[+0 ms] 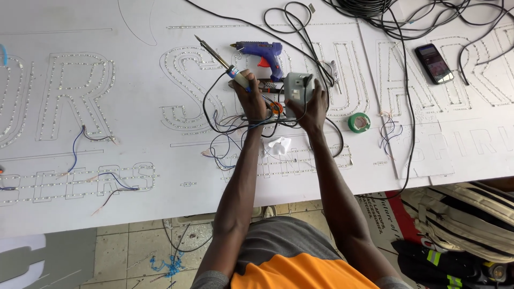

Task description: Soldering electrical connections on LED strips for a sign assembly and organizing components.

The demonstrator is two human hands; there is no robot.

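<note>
Sign board: white sheet (pixel 134 144) over the desk, large outlined letters dotted with tiny lights, smaller rows of letters below
Printed sheet: on the floor at lower right (pixel 377 219), pale with dark lettering, partly under the board edge
Left hand (pixel 252 99): clenched round the blue-and-tan handle of a soldering iron (pixel 222 60), tip aimed up-left
Right hand (pixel 313 104): grasping a small grey box (pixel 297 88) from below, held upright – just beside the left hand
Between hands: tangle of black and blue wires (pixel 235 126), partly hidden by the wrists; small orange part too blurred to name
Nearby: blue glue gun (pixel 265 53) just behind both hands; green tape roll (pixel 358 122) to the right; phone (pixel 433 63) well apart at far right
Cut off: black cable coil (pixel 364 5) at the top edge
</note>
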